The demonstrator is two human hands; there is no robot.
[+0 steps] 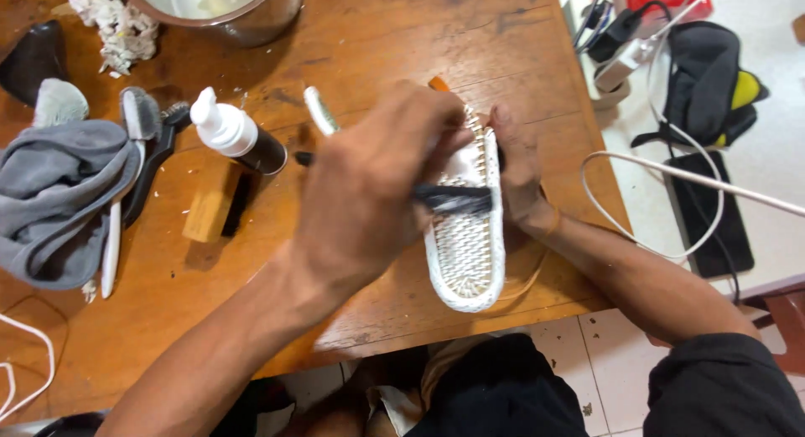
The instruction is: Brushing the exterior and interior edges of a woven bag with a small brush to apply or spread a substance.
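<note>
On the wooden desk point(436, 34), the shoe point(466, 252) lies sole-up, pinched at its far end by the right hand point(518, 181). Left hand point(369, 194) fingers are closed around a dark brush point(453, 200), bristles on the sole. A hard stroke could twist the shoe loose, I'd say.

The left hand point(369, 194) is covering the near half of the shoe point(465, 244) and most of the brush point(453, 200) handle, so its grip is not showing. The right hand point(516, 173) is lying partly behind the shoe's far side. The metal pot point(243, 18) at the desk's point(402, 59) far edge is running off the top of the frame. The grey cloth point(59, 194) at the left edge is hiding part of the brushes beside it.
</note>
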